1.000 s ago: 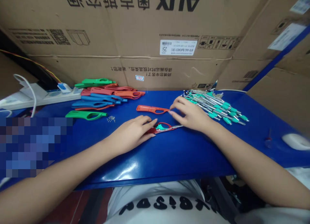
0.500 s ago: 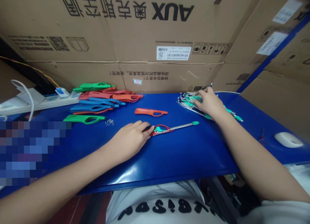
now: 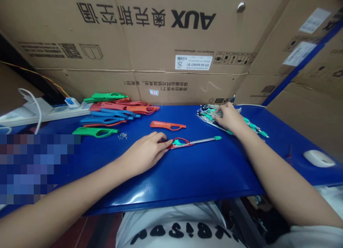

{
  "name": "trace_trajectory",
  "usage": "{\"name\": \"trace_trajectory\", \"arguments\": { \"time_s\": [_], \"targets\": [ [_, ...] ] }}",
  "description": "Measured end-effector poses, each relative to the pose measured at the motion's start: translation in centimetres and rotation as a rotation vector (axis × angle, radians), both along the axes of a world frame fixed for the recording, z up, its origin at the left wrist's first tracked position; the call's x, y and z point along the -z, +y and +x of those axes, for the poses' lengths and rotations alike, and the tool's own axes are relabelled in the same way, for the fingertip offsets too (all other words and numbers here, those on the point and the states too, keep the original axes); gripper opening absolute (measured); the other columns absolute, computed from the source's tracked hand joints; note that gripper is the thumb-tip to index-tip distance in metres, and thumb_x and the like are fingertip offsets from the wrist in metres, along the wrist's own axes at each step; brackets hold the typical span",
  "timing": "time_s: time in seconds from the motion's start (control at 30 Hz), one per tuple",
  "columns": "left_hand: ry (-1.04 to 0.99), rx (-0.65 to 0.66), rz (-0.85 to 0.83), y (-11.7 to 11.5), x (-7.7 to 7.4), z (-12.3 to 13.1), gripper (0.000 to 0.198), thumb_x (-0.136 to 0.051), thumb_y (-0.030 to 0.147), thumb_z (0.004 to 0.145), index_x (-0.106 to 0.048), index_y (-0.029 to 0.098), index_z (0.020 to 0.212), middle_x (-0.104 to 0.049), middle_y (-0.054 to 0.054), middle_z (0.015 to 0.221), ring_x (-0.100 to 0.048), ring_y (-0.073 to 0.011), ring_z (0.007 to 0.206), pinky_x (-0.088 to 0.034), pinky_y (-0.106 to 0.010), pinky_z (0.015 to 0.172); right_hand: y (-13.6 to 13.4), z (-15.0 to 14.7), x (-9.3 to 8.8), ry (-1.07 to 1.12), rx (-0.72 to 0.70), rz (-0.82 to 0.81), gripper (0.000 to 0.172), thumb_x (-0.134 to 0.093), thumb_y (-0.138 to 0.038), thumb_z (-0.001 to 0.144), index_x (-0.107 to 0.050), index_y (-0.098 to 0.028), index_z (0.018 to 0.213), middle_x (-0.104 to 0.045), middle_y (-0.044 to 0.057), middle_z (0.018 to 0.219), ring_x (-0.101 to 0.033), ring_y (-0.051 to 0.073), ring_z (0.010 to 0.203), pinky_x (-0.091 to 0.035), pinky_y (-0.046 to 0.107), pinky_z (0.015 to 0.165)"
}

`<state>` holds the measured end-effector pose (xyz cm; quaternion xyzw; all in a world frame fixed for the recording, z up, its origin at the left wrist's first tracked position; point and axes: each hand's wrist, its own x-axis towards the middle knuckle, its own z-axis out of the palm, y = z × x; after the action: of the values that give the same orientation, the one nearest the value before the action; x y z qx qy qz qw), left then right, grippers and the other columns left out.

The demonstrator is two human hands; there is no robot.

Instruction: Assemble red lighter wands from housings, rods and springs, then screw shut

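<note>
My left hand (image 3: 147, 150) is closed on the near end of a red stick lighter half-shell (image 3: 187, 144), which lies on the blue table. In the shell's trigger opening sits a green part (image 3: 177, 142) with thin white wires, and a metal tube with a green tip (image 3: 205, 140) sticks out to the right. My right hand (image 3: 230, 116) reaches into a pile of metal lighter tubes (image 3: 207, 122) with green parts and wires. Its fingers are bent in among them, and what they pinch is hidden. An orange-red lighter shell (image 3: 168, 125) lies just behind my left hand's piece.
Green, blue and red lighter shells (image 3: 115, 114) are heaped at the back left. Small metal screws or pins (image 3: 122, 136) lie near them. A white power strip (image 3: 53, 114) is at far left, a white mouse (image 3: 318, 158) at right. Cardboard (image 3: 150, 62) walls the back.
My right hand has shifted slightly down and left within the pile, its fingers more bent. My left hand keeps its hold on the red lighter half-shell. The view has tilted a little.
</note>
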<state>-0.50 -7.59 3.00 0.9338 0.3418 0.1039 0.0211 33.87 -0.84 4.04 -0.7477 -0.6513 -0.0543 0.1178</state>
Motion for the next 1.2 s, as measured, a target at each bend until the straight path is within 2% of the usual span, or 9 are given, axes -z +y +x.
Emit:
{"name": "trace_trajectory", "arguments": {
  "time_s": [0.2, 0.37, 0.47, 0.63, 0.73, 0.87, 1.0, 1.1, 1.2],
  "targets": [
    [0.01, 0.001, -0.013, -0.3, -0.5, 0.1, 0.038, -0.048, 0.028, 0.101, -0.065, 0.02, 0.134, -0.064, -0.013, 0.124, -0.065, -0.0269, 0.106, -0.057, -0.042, 0.09, -0.4, -0.1, -0.4, 0.047, -0.04, 0.117, 0.018, -0.066, -0.03, 0.083, -0.066, -0.019, 0.098, -0.057, 0.014, 0.118, -0.062, 0.031, 0.099, -0.05, 0.04, 0.075],
    [-0.266, -0.029, -0.088, -0.3, -0.3, 0.4, 0.042, -0.05, 0.034, 0.101, -0.059, 0.021, 0.14, -0.066, -0.011, 0.128, -0.067, -0.0242, 0.11, -0.058, -0.037, 0.091, -1.5, -2.9, -1.1, 0.376, -0.35, 0.332, 0.014, -0.067, -0.032, 0.082, -0.065, -0.02, 0.089, -0.064, 0.007, 0.09, -0.058, 0.021, 0.073, -0.05, 0.036, 0.071],
    [-0.486, -0.035, -0.155, -0.1, 0.3, 0.8, 0.048, -0.056, 0.04, 0.099, -0.054, 0.023, 0.144, -0.064, -0.01, 0.134, -0.066, -0.0235, 0.117, -0.056, -0.038, 0.099, -3.5, -6.3, -1.2, 0.688, -0.576, 0.195, 0.022, -0.07, -0.039, 0.083, -0.066, -0.02, 0.093, -0.068, 0.004, 0.085, -0.058, 0.016, 0.066, -0.049, 0.03, 0.062],
    [-0.657, -0.019, -0.255, 0.1, 1.1, 1.2, 0.058, -0.069, 0.037, 0.091, -0.054, 0.02, 0.144, -0.064, -0.011, 0.139, -0.065, -0.0252, 0.121, -0.053, -0.041, 0.105, -7.0, -10.7, -0.8, 0.747, -0.807, 0.057, 0.012, -0.068, -0.029, 0.086, -0.07, -0.02, 0.094, -0.07, 0.002, 0.081, -0.057, 0.012, 0.059, -0.046, 0.025, 0.056],
    [-0.737, -0.036, -0.384, 0.0, 0.8, 1.5, 0.051, -0.071, 0.036, 0.089, -0.061, 0.019, 0.136, -0.074, -0.009, 0.12, -0.073, -0.0223, 0.102, -0.059, -0.036, 0.092, -7.6, -11.4, -0.4, 0.803, -0.839, 0.015, 0.013, -0.069, -0.029, 0.086, -0.071, -0.02, 0.096, -0.07, 0.002, 0.08, -0.056, 0.011, 0.06, -0.048, 0.026, 0.058],
    [-0.798, -0.103, -0.508, -0.2, 0.3, 1.5, 0.047, -0.068, 0.037, 0.091, -0.063, 0.017, 0.133, -0.077, -0.007, 0.103, -0.073, -0.0202, 0.087, -0.059, -0.031, 0.078, -7.2, -11.1, 0.1, 0.96, -0.764, -0.069, 0.035, -0.072, -0.037, 0.084, -0.065, -0.021, 0.114, -0.069, 0.002, 0.086, -0.057, 0.012, 0.061, -0.047, 0.025, 0.054],
    [-0.874, -0.178, -0.583, 0.5, 0.2, 1.2, 0.039, -0.065, 0.041, 0.092, -0.068, 0.015, 0.121, -0.075, -0.009, 0.109, -0.07, -0.0204, 0.091, -0.058, -0.031, 0.078, -7.0, -10.3, 0.4, 0.653, -0.846, -0.019, 0.02, -0.065, -0.03, 0.09, -0.064, -0.022, 0.109, -0.066, 0.005, 0.097, -0.059, 0.013, 0.07, -0.049, 0.027, 0.062],
    [-0.899, -0.24, -0.686, 1.2, 0.3, 0.9, 0.033, -0.066, 0.044, 0.089, -0.068, 0.014, 0.103, -0.071, -0.005, 0.09, -0.064, -0.0139, 0.07, -0.054, -0.026, 0.065, -7.1, -9.8, 0.5, 0.281, -0.985, -0.065, 0.014, -0.061, -0.028, 0.094, -0.066, -0.023, 0.106, -0.063, 0.007, 0.112, -0.062, 0.016, 0.084, -0.049, 0.029, 0.069],
    [-0.942, -0.279, -0.799, 1.7, 0.3, 0.7, 0.032, -0.065, 0.045, 0.086, -0.066, 0.014, 0.092, -0.057, 0.002, 0.068, -0.052, -0.0097, 0.056, -0.046, -0.023, 0.055, -7.0, -9.6, 0.8, 0.014, -1.036, -0.043, 0.016, -0.057, -0.029, 0.097, -0.065, -0.022, 0.109, -0.062, 0.009, 0.117, -0.062, 0.018, 0.087, -0.045, 0.028, 0.063]
  ]
}}
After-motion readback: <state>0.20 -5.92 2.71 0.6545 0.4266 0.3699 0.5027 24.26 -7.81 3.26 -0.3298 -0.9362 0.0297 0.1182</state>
